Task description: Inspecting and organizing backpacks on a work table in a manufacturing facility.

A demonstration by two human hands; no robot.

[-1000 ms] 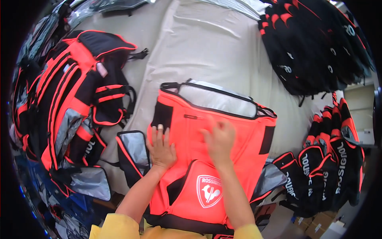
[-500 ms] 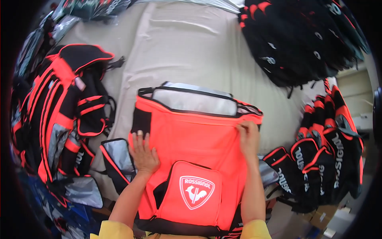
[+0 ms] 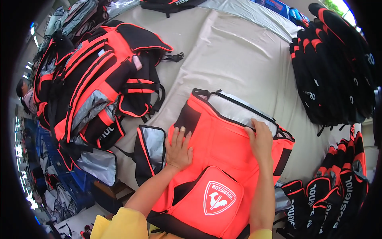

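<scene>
A bright orange-red backpack (image 3: pixel 223 145) with black trim lies before me, front pocket up. Its wide top opening points away from me and shows a silver-grey lining (image 3: pixel 242 111). My left hand (image 3: pixel 179 150) rests flat on the bag's left side, fingers spread, beside a black side panel. On the right, my right hand (image 3: pixel 260 139) is at the rim of the opening, fingers bent over the edge and the thumb close to it. A black flap with silver lining (image 3: pixel 153 143) sticks out left of the bag.
Similar orange-and-black backpacks (image 3: pixel 91 79) are heaped at the left. Black bags (image 3: pixel 330 75) stand stacked at the far right, with several smaller black-and-orange pieces (image 3: pixel 314 199) below them. A pale sheet (image 3: pixel 223 51) covers the table. A person (image 3: pixel 28 95) shows at the left edge.
The view has turned, so the backpack now sits further right and tilted. My right hand has shifted along the rim toward the middle of the opening. My left hand stays flat on the bag.
</scene>
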